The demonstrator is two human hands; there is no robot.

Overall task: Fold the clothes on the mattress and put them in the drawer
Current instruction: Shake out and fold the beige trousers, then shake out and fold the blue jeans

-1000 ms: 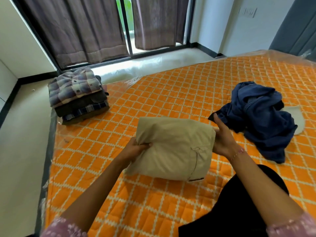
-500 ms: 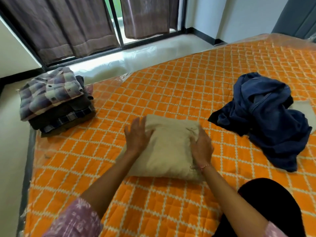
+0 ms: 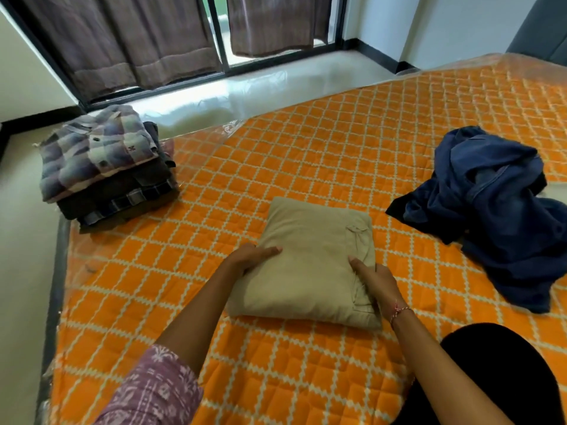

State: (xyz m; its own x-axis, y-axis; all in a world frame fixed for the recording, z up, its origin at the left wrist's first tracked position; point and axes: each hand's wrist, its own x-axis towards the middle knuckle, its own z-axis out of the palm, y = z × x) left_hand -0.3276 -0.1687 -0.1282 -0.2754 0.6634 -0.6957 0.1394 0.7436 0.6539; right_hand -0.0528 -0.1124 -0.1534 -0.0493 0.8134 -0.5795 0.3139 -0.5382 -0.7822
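Folded beige trousers (image 3: 310, 259) lie flat on the orange quilted mattress (image 3: 291, 148), right in front of me. My left hand (image 3: 245, 260) holds the bundle's left edge, thumb on top and fingers tucked beneath. At the right edge, near the pocket, my right hand (image 3: 379, 282) grips it the same way. A crumpled pile of dark blue jeans (image 3: 497, 210) sits unfolded on the mattress to the right. A stack of folded clothes (image 3: 101, 167), with a plaid shirt on top, stands at the mattress's far left corner. No drawer is in view.
The mattress's left edge drops to a pale floor (image 3: 27, 271). Beyond its far edge are a glossy floor strip and a curtained window (image 3: 171, 41). My black-clad knee (image 3: 506, 372) rests on the mattress at lower right.
I set the lifted beige bundle down and pressed both palms flat on top. Now my hands have slid out to its left and right edges and grip them.
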